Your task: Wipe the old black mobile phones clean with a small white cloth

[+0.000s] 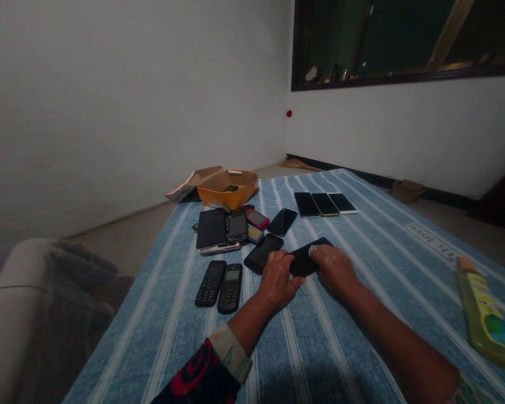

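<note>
The scene is dimly lit. Beyond the striped cloth point(404, 269), the window point(404, 33) is left dark; over the cloth's near end, a soft shadow point(298, 387) is cast. On its right side, the bottle point(488, 320) is stretched and blurred.

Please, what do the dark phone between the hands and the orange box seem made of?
Dark phone: plastic or glass, perhaps; its flat black face looks smooth, but dim light leaves this open.
Orange box: probably cardboard, perhaps printed outside, because its inner side looks plain brown.
</note>
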`<state>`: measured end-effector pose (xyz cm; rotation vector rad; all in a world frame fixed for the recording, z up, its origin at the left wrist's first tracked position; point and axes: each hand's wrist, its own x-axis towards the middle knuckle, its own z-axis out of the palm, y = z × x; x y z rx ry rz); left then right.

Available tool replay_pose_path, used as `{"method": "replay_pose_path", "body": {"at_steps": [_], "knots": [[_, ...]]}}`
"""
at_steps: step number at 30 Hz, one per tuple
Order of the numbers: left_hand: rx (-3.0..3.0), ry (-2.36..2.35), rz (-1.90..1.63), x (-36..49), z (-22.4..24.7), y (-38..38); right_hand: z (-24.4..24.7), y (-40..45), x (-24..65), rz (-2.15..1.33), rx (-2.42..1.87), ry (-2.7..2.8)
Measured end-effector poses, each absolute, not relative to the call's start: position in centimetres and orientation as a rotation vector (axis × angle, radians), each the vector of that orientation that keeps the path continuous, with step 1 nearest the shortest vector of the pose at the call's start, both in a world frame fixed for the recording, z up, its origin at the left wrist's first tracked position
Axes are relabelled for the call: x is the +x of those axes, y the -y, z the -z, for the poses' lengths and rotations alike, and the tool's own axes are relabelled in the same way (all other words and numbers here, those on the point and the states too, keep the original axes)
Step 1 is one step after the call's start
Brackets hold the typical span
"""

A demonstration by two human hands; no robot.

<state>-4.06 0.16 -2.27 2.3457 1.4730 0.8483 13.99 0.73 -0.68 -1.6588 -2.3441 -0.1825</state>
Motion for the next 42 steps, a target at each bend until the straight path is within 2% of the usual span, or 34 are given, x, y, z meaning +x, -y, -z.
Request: {"method": "replay_pose_path", "body": {"at_steps": [11, 25, 38, 42], "knots": [[2.329, -1.480, -0.804, -4.0, 1.8, 0.0, 0.2, -0.9, 14.7, 0.217, -1.850, 2.278], [2.367, -1.455, -0.850, -4.0, 1.8, -0.1, 1.8, 1.8, 11.1, 0.249, -1.287, 2.442], [2.341, -1.464, -0.837, -4.1, 2.2, -0.1, 0.5, -1.2, 14.5, 0.189, -1.763, 2.278], [2.333, -1.463, -0.836, -4.1, 2.0, -0.1, 0.6, -0.7, 14.1, 0.203, -1.795, 2.263]]}}
